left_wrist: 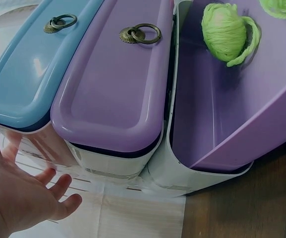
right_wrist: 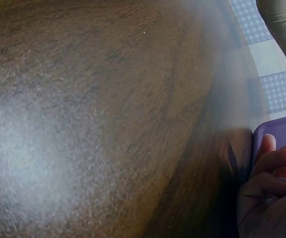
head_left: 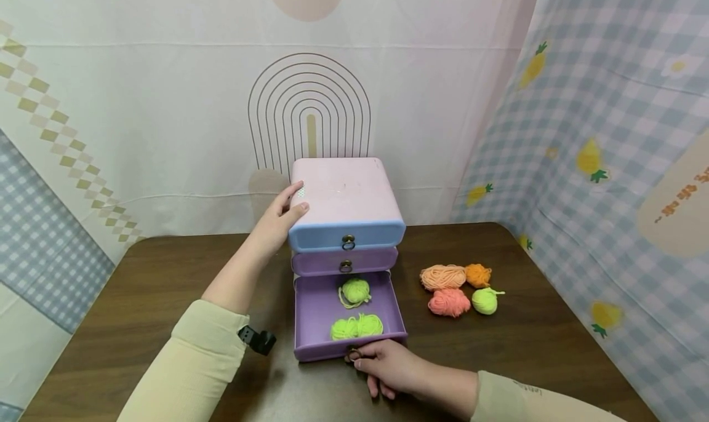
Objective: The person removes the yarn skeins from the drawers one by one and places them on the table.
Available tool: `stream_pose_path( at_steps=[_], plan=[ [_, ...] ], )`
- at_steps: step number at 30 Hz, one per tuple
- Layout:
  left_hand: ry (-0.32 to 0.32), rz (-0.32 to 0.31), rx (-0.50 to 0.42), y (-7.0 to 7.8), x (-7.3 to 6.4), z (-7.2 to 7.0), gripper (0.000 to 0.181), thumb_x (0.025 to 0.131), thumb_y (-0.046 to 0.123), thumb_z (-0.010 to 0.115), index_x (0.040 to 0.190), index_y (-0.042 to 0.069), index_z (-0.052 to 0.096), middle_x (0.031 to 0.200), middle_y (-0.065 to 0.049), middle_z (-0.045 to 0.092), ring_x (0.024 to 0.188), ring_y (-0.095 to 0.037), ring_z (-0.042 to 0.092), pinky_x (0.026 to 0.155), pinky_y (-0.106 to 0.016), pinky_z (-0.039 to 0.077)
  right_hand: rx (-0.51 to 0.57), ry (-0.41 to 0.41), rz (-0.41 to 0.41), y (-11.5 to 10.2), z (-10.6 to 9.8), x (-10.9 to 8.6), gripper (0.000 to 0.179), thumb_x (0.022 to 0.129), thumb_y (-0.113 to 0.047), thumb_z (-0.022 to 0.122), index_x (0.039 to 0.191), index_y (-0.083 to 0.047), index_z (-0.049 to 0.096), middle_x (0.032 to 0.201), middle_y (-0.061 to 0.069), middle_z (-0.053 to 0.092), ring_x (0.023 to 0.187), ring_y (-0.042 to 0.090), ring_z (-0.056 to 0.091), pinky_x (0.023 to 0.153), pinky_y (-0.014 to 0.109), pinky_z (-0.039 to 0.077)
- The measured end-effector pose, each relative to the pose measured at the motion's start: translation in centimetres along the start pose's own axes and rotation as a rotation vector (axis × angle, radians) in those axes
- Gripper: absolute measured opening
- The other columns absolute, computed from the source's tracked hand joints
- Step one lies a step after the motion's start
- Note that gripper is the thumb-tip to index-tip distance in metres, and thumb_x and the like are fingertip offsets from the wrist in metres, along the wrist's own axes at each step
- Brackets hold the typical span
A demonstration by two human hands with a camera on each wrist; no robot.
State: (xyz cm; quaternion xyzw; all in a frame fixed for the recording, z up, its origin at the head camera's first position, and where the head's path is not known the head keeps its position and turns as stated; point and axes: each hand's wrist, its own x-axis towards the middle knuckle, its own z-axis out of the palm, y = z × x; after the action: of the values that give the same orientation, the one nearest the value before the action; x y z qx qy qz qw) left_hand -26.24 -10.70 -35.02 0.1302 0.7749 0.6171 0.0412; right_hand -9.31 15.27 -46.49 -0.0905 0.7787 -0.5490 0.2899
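Observation:
A small three-drawer cabinet [head_left: 346,191] with a pink top stands on the table, its blue top drawer [head_left: 316,238] and purple middle drawer [head_left: 318,262] closed. Pulled out below them is the purple bottom drawer [head_left: 312,308]. Inside it lie a green yarn ball [head_left: 355,291] at the back and bright green yarn [head_left: 357,327] in front. My left hand [head_left: 275,225] rests against the cabinet's upper left edge, fingers spread. At the drawer front, my right hand [head_left: 396,368] pinches the ring pull [head_left: 353,354]; the right wrist view shows its curled fingers beside the purple front [right_wrist: 276,131].
To the right of the cabinet lie a peach yarn skein [head_left: 443,277], an orange yarn ball [head_left: 478,275], a coral yarn ball [head_left: 449,302] and a yellow-green yarn ball [head_left: 485,301]. A patterned cloth [head_left: 432,102] hangs behind the brown wooden table [head_left: 183,268].

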Motion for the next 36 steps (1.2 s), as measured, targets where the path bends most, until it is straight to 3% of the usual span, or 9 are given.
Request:
stream_pose_path(
  at_steps=[4,10,19,22,29,36],
  plan=[
    [-0.001,0.002,0.003,-0.2,0.1,-0.1,0.063,0.101,0.040,0.053,0.157,0.033,0.026,0.154,-0.017,0.031,0.133,-0.031,0.036,0.107,-0.050,0.033,0.009,-0.016,0.011,-0.1,0.0,-0.1,0.025,0.099,-0.017,0.060,0.120,-0.005,0.069,0.052,0.002,0.055,0.032,0.004,0.038,0.034,0.019,0.031],
    [0.001,0.008,-0.004,-0.4,0.2,-0.1,0.063,0.101,0.036,0.053,0.158,0.032,0.026,0.154,-0.018,0.032,0.132,-0.031,0.036,0.107,-0.049,0.032,-0.009,-0.042,0.026,-0.3,-0.3,-0.6,0.015,0.098,-0.019,0.062,0.104,-0.007,0.069,0.053,0.001,0.057,0.032,0.004,0.037,0.034,0.019,0.031],
    [-0.001,0.002,0.003,-0.4,0.3,-0.1,0.063,0.101,0.038,0.053,0.157,0.033,0.027,0.155,-0.017,0.030,0.134,-0.031,0.035,0.108,-0.050,0.031,-0.061,-0.036,0.044,-0.8,-1.8,-1.3,0.023,0.097,-0.026,0.063,0.110,-0.008,0.070,0.053,0.002,0.057,0.034,0.004,0.035,0.036,0.021,0.032],
    [-0.002,-0.006,-0.009,0.1,0.1,-0.1,0.062,0.101,0.034,0.053,0.158,0.028,0.027,0.154,-0.019,0.031,0.133,-0.032,0.035,0.108,-0.050,0.031,-0.070,-0.052,0.051,-1.1,-2.3,-1.6,0.022,0.098,-0.027,0.063,0.107,-0.009,0.072,0.054,0.002,0.057,0.035,0.005,0.036,0.037,0.021,0.033],
    [-0.012,-0.020,0.005,2.8,-1.6,0.2,0.062,0.103,0.026,0.051,0.159,0.018,0.025,0.154,-0.024,0.029,0.134,-0.034,0.034,0.109,-0.050,0.031,-0.111,-0.047,-0.003,-3.1,-3.9,-2.0,0.027,0.098,-0.030,0.062,0.109,-0.007,0.073,0.056,0.002,0.058,0.037,0.006,0.036,0.039,0.022,0.034],
    [-0.015,-0.027,0.000,3.1,-1.8,0.2,0.062,0.103,0.028,0.051,0.159,0.019,0.025,0.154,-0.023,0.030,0.133,-0.035,0.036,0.107,-0.050,0.033,-0.179,0.002,-0.030,-5.3,-5.5,-1.4,0.029,0.096,-0.033,0.065,0.111,-0.009,0.072,0.056,0.001,0.056,0.040,0.009,0.033,0.041,0.025,0.032]
  ],
)
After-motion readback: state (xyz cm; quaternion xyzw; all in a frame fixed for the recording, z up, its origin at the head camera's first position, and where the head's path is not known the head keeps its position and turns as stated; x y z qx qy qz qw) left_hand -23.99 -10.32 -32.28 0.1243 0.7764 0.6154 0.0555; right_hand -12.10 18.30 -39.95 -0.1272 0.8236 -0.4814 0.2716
